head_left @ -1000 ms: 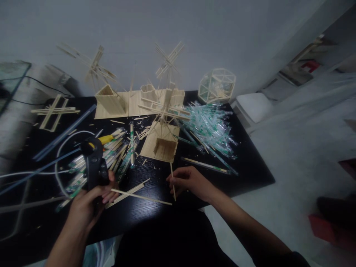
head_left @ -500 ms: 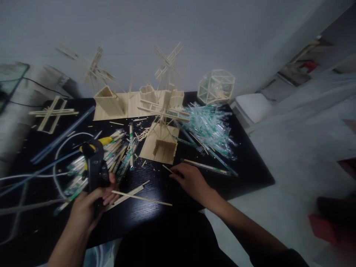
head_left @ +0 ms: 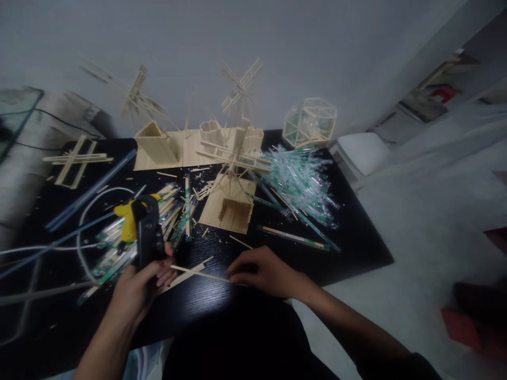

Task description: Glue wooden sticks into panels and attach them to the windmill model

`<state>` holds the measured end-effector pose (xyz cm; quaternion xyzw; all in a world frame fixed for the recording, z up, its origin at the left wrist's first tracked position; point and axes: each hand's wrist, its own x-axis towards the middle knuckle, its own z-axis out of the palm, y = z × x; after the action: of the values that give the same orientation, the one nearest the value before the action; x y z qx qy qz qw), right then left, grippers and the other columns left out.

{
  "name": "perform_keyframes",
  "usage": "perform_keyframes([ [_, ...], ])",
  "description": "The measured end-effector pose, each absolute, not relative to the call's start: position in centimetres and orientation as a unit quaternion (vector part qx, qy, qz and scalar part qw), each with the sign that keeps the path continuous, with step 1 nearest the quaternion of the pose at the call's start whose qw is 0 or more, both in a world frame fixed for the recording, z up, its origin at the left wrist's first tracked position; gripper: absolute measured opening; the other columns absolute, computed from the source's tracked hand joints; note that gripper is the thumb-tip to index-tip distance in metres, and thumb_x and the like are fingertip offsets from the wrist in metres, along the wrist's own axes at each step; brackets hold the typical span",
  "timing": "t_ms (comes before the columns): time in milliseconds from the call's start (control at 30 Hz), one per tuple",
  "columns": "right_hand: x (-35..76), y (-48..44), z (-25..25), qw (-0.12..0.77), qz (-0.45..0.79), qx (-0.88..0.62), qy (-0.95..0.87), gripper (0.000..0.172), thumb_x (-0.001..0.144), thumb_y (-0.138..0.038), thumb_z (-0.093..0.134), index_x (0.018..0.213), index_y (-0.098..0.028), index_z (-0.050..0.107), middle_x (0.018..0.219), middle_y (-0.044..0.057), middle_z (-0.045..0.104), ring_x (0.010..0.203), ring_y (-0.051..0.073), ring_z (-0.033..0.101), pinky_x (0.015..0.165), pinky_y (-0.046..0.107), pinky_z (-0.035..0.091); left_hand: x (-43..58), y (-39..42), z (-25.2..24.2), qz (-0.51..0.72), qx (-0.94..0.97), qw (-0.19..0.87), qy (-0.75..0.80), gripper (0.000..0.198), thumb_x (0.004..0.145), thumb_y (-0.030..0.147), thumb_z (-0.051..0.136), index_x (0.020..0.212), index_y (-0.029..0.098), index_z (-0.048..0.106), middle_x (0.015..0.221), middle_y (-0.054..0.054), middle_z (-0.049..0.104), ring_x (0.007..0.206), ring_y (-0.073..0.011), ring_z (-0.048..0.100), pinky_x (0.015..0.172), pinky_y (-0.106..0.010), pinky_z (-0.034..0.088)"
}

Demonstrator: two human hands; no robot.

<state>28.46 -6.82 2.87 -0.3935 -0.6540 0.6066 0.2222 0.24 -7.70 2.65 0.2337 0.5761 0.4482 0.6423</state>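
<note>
My left hand [head_left: 144,279] is wrapped round the handle of a black and yellow glue gun [head_left: 147,227] and also has one end of a thin wooden stick [head_left: 200,273] at its fingers. The stick's other end is pinched by my right hand [head_left: 257,269], low in front of me. Under the stick lie a few joined sticks [head_left: 186,278] on the black table. A short loose stick [head_left: 240,241] rests just beyond my right hand. Further back stands a wooden windmill model [head_left: 233,158] on a slatted base with a square opening.
Wrapped chopsticks [head_left: 114,237] lie left of centre beside a white cable [head_left: 80,232]. Clear and green wrappers [head_left: 301,179] are heaped at right. More stick models [head_left: 156,145] and a polyhedron frame [head_left: 310,122] stand along the wall [head_left: 317,47].
My right hand has moved left and down from the short stick and now grips the long stick's free end. My left hand and the glue gun have shifted right, and the gun has turned.
</note>
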Motion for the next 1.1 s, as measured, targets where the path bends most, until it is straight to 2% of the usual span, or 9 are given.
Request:
perform_keyframes([
  [167,28.0,-7.2,2.2,0.176,0.591,-0.369,-0.696,0.013,0.092,-0.021,0.077,0.103,-0.017,0.081,0.102,0.007,0.082,0.093,0.018,0.077,0.088,0.027,0.055,2.1,-7.2,3.2,0.467,0.308,0.6,0.572,0.026,0.073,0.026,0.081,0.091,0.019,0.063,0.055,0.007,0.047,0.049,-0.0083,0.04,0.052,-0.024,0.036],
  [367,29.2,-7.5,3.1,0.131,0.569,-0.353,-0.731,0.007,0.093,-0.018,0.073,0.098,-0.018,0.078,0.095,0.003,0.079,0.084,0.016,0.072,0.08,0.025,0.053,2.8,-7.3,3.7,0.453,0.404,0.585,0.538,0.023,0.092,0.039,0.074,0.102,0.02,0.065,0.061,0.004,0.052,0.058,-0.011,0.047,0.059,-0.026,0.038],
  [433,30.6,-7.4,3.5,0.166,0.564,-0.393,-0.707,0.006,0.093,-0.019,0.072,0.096,-0.02,0.077,0.093,0.002,0.078,0.084,0.016,0.073,0.081,0.026,0.054,2.8,-7.3,4.0,0.469,0.405,0.589,0.518,0.025,0.095,0.041,0.068,0.106,0.019,0.065,0.063,0.003,0.053,0.058,-0.0118,0.048,0.06,-0.027,0.039],
  [500,32.2,-7.1,3.6,0.244,0.539,-0.467,-0.657,0.006,0.094,-0.024,0.071,0.094,-0.021,0.075,0.092,0.002,0.078,0.086,0.018,0.074,0.08,0.028,0.057,2.7,-7.3,4.2,0.488,0.381,0.592,0.516,0.025,0.094,0.042,0.069,0.104,0.019,0.065,0.062,0.003,0.054,0.056,-0.0118,0.047,0.058,-0.028,0.039],
  [600,34.3,-6.5,3.4,0.399,0.485,-0.553,-0.548,0.016,0.094,-0.038,0.073,0.099,-0.022,0.072,0.093,0.004,0.079,0.086,0.02,0.076,0.082,0.034,0.061,2.7,-7.5,4.0,0.501,0.335,0.596,0.53,0.028,0.088,0.042,0.076,0.098,0.019,0.065,0.06,0.004,0.052,0.053,-0.0111,0.045,0.055,-0.027,0.039],
  [700,35.2,-6.0,2.9,0.485,0.457,-0.561,-0.49,0.025,0.09,-0.045,0.077,0.097,-0.022,0.069,0.096,0.006,0.079,0.086,0.021,0.077,0.079,0.035,0.065,2.5,-8.0,3.1,0.486,0.309,0.606,0.548,0.029,0.085,0.042,0.078,0.094,0.018,0.064,0.059,0.004,0.051,0.052,-0.0105,0.044,0.053,-0.026,0.039],
  [833,34.4,-5.8,2.0,0.498,0.439,-0.553,-0.502,0.024,0.092,-0.044,0.075,0.098,-0.022,0.069,0.095,0.006,0.079,0.088,0.022,0.079,0.081,0.035,0.066,1.8,-8.8,2.1,0.475,0.308,0.604,0.561,0.028,0.084,0.04,0.079,0.093,0.018,0.064,0.059,0.005,0.05,0.052,-0.0103,0.044,0.052,-0.025,0.039],
  [1000,32.0,-5.3,0.9,0.434,0.337,-0.558,-0.622,0.013,0.097,-0.034,0.068,0.099,-0.022,0.074,0.096,0.006,0.081,0.087,0.022,0.079,0.083,0.036,0.065,1.3,-9.2,1.8,0.48,0.312,0.586,0.574,0.025,0.086,0.039,0.078,0.095,0.02,0.064,0.059,0.006,0.048,0.053,-0.0107,0.043,0.053,-0.026,0.039],
  [1100,30.9,-4.7,0.1,0.423,0.274,-0.536,-0.677,0.012,0.098,-0.03,0.066,0.097,-0.022,0.075,0.097,0.006,0.082,0.087,0.023,0.079,0.082,0.035,0.064,1.0,-9.4,1.3,0.464,0.341,0.571,0.585,0.024,0.088,0.039,0.076,0.096,0.02,0.063,0.06,0.005,0.05,0.055,-0.0114,0.044,0.055,-0.026,0.038],
])
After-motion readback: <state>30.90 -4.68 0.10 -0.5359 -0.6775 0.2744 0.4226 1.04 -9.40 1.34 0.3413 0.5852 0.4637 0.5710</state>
